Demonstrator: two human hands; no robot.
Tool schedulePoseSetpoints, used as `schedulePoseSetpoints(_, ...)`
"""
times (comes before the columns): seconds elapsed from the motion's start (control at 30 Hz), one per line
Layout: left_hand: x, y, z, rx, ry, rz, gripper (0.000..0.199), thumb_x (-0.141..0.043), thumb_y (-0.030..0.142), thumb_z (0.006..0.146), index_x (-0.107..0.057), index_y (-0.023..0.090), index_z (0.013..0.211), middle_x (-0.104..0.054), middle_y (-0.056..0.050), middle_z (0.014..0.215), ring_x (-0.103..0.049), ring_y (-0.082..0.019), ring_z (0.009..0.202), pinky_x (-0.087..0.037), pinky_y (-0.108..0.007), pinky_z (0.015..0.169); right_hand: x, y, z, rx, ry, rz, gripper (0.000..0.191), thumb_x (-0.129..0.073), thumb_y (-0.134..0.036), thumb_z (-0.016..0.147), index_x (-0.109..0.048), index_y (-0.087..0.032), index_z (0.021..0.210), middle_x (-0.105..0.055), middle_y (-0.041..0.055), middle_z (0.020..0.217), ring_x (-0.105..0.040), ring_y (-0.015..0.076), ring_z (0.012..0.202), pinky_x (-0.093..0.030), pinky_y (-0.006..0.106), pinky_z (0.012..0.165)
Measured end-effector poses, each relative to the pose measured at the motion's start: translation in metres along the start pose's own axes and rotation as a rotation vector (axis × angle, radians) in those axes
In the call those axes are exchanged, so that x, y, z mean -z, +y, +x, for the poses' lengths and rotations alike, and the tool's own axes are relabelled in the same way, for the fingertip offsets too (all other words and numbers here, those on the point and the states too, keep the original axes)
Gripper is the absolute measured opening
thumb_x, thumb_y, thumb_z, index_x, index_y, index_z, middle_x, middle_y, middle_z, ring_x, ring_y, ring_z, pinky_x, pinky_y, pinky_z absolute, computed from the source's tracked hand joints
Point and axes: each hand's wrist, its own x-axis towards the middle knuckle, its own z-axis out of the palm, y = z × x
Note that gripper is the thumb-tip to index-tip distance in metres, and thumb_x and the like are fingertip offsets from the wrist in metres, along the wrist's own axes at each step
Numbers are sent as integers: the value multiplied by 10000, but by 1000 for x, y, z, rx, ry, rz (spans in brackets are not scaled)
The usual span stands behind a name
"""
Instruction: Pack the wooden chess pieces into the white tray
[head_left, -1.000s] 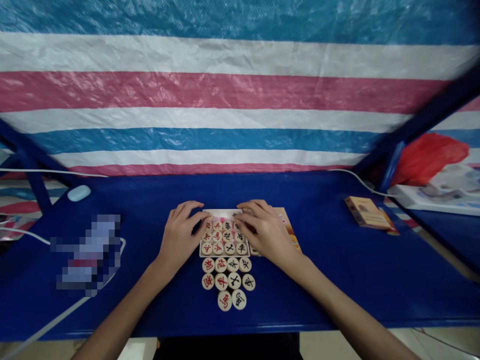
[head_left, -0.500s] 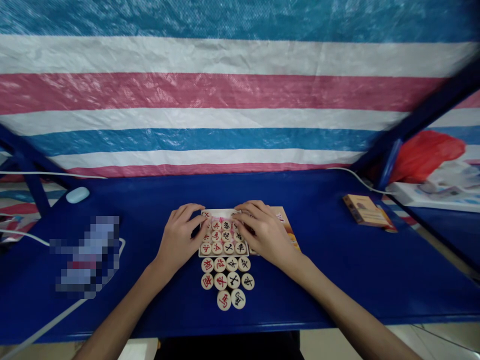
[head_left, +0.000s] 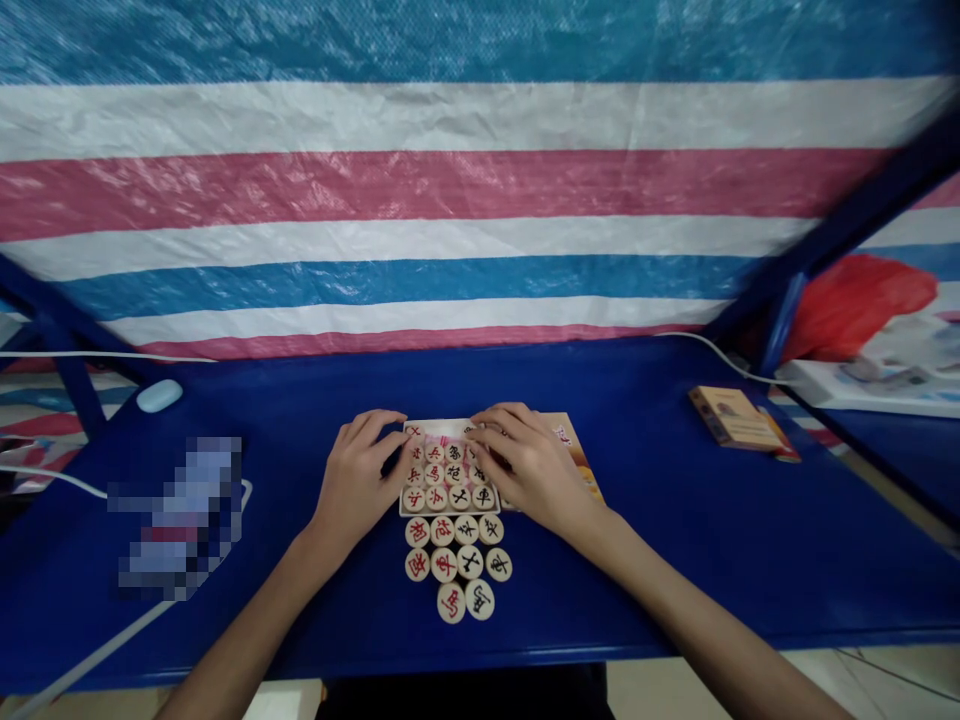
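A shallow white tray (head_left: 448, 514) holds several round wooden pieces with red and black characters, such as a black-marked piece (head_left: 460, 497). My left hand (head_left: 364, 465) is arched over the tray's left edge, its thumb and fingertips at the left-hand pieces, with a gap between thumb and fingers. Over the right side, my right hand (head_left: 529, 460) has its fingers curved and apart, partly covering the pieces there. Any contact beneath the fingertips is hidden. More pieces, including a red-marked one (head_left: 451, 602), lie in rows just in front of the tray.
Beside my right hand is a printed brown-and-white box or lid (head_left: 581, 462). A small cardboard box (head_left: 735, 417) lies at the right of the blue table (head_left: 637, 620). At the left are a pale mouse (head_left: 160, 396), a blurred-out object (head_left: 187, 515) and white cables.
The view has shifted very slightly. Both hands remain at the tray, and the pieces keep the same arrangement.
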Motion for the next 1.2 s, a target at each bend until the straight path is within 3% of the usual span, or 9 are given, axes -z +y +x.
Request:
schedulePoseSetpoints(0.4,-6,0,2,56,17,102,69,-640,261,961,-704,236,968,-715,-48,1167,-640,-263,1148,-505,-432,901,2,-5,2,28,-31,34,243,-491,-204,1033,-709,-191,1138,-705,96,1129,-570,278,1162,-505,454,946)
schedulePoseSetpoints(0.53,-5,2,2,17,-28,68,139,-599,245,980,-705,245,1071,-699,-64,1238,-624,-269,1198,-513,-444,943,2,-8,1,48,-69,39,267,-471,-199,1037,-704,-187,1167,-711,93,1159,-571,272,1175,-497,463,965)
schedulePoseSetpoints(0.73,0,3,4,-87,-148,45,231,-553,243,1001,-706,264,1172,-623,-76,1419,-526,-309,1376,-492,-500,1036,3,-4,0,53,-85,42,370,-452,-182,1038,-618,-210,1368,-717,81,1243,-557,275,1268,-486,490,1037)
schedulePoseSetpoints(1.03,0,2,3,-16,-109,27,241,-523,256,1022,-659,249,1221,-653,-73,1351,-591,-272,1279,-497,-462,1015,7,0,-3,21,-81,60,396,-439,-180,1036,-596,-186,1399,-712,100,1234,-567,279,1259,-501,489,1033)
schedulePoseSetpoints(1.2,-4,-2,2,61,-167,-40,292,-524,281,1025,-596,253,1307,-671,-67,1322,-637,-254,1202,-517,-451,993,8,3,-5,3,-52,61,474,-442,-173,1019,-518,-208,1486,-712,111,1257,-587,283,1268,-526,503,1025)
